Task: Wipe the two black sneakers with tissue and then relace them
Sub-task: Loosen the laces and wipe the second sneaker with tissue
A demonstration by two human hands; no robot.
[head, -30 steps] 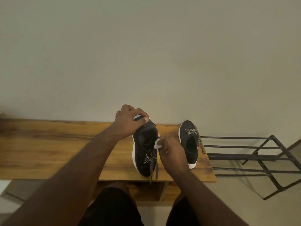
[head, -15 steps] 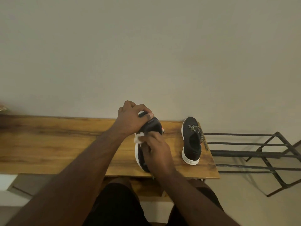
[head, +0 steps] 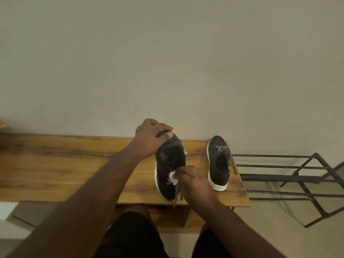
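Note:
A black sneaker with a white sole [head: 170, 161] lies on the wooden bench [head: 74, 164], heel toward the wall. My left hand [head: 151, 136] grips its heel end. My right hand [head: 193, 181] pinches a wad of white tissue [head: 174, 177] against the laced front of this sneaker. Its black-and-white laces [head: 176, 193] hang over the bench's front edge. The second black sneaker [head: 218, 164] stands apart near the bench's right end, with its laces [head: 228, 155] trailing loose to the right.
A black metal rack [head: 288, 175] stands on the floor just right of the bench. A plain wall runs behind the bench. My knees in dark shorts sit below the bench's front edge.
My right hand with the tissue has slid from the sneaker's heel opening down toward the laced front. My left hand has kept its grip on the heel.

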